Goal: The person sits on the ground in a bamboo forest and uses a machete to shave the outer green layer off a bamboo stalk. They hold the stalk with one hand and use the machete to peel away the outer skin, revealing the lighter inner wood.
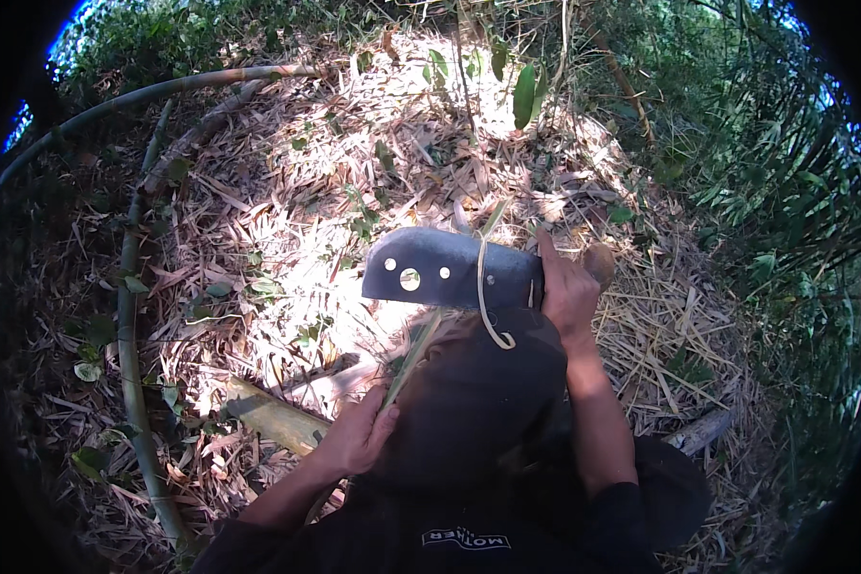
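Observation:
My right hand (569, 295) is closed round the handle of a broad, dark cleaver (464, 265) with several holes in its blade. The rounded end of its wooden handle (599, 263) sticks out beyond my fist. The blade points left, above my dark-clothed knee (488, 383). My left hand (362, 432) grips the lower end of a narrow green bamboo strip (414, 355). That strip runs up behind the blade, and what looks like its far end shows above it. A thin pale shaving (485, 297) hangs across the front of the blade and curls at its lower tip.
Dry leaves (287, 210) cover the ground. A long bamboo stem (129, 344) curves along the left, and a thicker bamboo pole (273, 416) lies beside my left forearm. Pale thin shavings (660, 325) are heaped at the right, near dense green foliage (765, 210).

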`<state>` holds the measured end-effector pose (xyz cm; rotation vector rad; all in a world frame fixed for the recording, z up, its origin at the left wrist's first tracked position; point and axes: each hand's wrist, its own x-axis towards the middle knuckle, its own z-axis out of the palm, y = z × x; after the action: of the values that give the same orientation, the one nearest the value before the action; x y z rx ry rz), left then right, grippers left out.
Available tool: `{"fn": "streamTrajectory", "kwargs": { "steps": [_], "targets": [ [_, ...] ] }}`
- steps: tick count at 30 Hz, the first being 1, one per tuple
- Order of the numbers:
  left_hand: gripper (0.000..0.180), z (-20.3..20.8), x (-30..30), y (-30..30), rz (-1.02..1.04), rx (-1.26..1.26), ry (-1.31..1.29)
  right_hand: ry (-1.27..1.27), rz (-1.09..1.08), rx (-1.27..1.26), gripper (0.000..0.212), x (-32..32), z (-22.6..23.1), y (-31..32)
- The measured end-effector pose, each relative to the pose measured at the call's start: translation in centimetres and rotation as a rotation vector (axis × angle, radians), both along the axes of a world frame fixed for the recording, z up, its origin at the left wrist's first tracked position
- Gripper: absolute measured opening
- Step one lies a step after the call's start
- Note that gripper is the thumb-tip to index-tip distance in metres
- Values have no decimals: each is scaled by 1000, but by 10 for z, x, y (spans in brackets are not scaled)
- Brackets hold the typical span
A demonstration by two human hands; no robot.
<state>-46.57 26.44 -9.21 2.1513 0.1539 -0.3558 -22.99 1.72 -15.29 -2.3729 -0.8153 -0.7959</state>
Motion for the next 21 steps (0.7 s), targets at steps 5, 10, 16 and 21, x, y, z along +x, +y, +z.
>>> {"fn": "streamTrajectory", "kwargs": {
  "steps": [5, 10, 16, 21],
  "targets": [
    [31, 4, -29, 14, 10, 79, 41, -76, -16, -81, 68, 6, 1, -3],
    [31, 9, -36, 11, 40, 64, 27, -136, -22, -70, 57, 4, 13, -3],
    [27, 16, -47, 17, 29, 52, 43, -193, -28, -100, 53, 4, 18, -4],
    [26, 22, -54, 21, 56, 25, 77, -191, 3, -82, 52, 2, 21, 0]
  ]
}}
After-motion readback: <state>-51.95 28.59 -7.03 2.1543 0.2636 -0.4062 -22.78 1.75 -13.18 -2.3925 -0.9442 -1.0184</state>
